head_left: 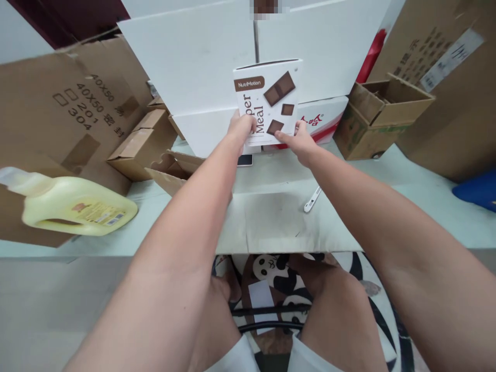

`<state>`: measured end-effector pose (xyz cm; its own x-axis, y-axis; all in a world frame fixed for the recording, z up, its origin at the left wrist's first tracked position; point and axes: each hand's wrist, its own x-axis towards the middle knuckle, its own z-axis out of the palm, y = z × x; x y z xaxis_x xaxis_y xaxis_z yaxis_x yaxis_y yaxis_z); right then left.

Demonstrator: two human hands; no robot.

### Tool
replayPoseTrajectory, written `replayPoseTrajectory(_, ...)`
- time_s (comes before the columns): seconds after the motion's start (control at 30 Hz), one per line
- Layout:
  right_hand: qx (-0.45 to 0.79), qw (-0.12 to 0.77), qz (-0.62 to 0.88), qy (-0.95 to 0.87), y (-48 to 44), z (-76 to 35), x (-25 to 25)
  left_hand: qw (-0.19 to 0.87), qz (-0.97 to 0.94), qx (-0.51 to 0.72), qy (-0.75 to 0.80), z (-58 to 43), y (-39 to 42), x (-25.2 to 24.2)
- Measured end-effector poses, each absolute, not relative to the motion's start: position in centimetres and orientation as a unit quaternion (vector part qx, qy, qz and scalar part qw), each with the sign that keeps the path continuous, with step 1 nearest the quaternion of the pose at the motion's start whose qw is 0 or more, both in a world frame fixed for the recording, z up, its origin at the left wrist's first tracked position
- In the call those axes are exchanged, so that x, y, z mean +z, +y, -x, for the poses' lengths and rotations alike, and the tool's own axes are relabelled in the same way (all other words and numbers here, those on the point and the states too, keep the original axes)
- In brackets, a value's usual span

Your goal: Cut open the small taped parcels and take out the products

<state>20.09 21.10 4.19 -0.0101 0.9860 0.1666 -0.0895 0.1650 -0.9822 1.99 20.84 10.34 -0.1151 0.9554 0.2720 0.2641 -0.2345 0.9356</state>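
Both arms stretch forward over the table to a white NutriMotion meal box (267,103) with brown chocolate pieces printed on its front. My left hand (242,128) grips its lower left edge, the fingers partly over the printed lettering. At the lower right corner, my right hand (300,140) holds the box with the thumb on the front face. The box stands upright before large white panels (201,57), its top edge tipped slightly into view. Whether its base touches anything behind it, I cannot tell.
A white utility knife (312,200) lies on the pale tabletop (279,222). Behind my left arm are an open carton (170,168) and a phone (245,160). A yellow detergent bottle (77,204) lies at left; a small open cardboard box (382,116) stands at right.
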Motion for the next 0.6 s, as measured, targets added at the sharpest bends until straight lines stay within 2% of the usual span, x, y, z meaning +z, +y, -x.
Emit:
replayPoseTrajectory(0.17,0.458,0.611,0.505,-0.401,13.3,-26.0,-1.0,0.443,-0.579,0.459,0.508,-4.4,12.3,5.4)
replayPoseTrajectory(0.33,0.366,0.609,0.669,-0.217,5.9,-38.6,-4.1,0.444,-0.673,0.263,0.53,-2.6,3.1,-1.5)
replayPoseTrajectory(0.43,0.298,0.581,0.738,-0.173,4.0,-44.0,-3.8,0.437,-0.677,0.246,0.538,-1.2,0.8,-3.8)
replayPoseTrajectory(0.6,0.249,0.546,0.78,-0.181,5.5,-46.9,-3.4,0.419,-0.698,0.225,0.536,-1.1,0.7,-4.8)
